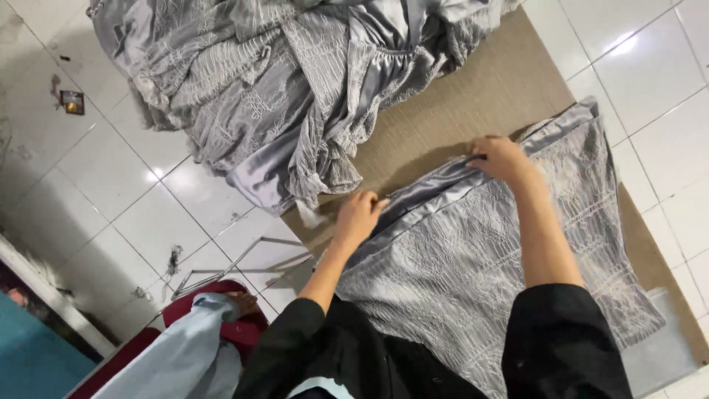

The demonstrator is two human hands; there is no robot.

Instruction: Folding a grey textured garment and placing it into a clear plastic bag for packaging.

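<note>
- Where the two hands meet it, the flat silver fabric piece (473,258) lies spread on a brown mat (473,96) on the floor, its satin border (428,193) running along the upper edge between the hands.
- The left hand (358,218) rests on the near end of that border, fingers curled down and pinching the edge.
- The right hand (502,159) sits farther along the same border, fingers closed on the fold, with a thin dark object, too small to tell what, at its fingertips.
- Both arms come out of black sleeves (561,332) at the bottom of the view.
- A heaped pile of matching silver fabric (281,81) lies beyond the hands, partly on the mat and partly on the white tiled floor (111,177).
- A bent metal wire frame (236,266) lies on the tiles left of the left arm.
- A light blue cloth (185,355) over something dark red sits at the lower left.
</note>
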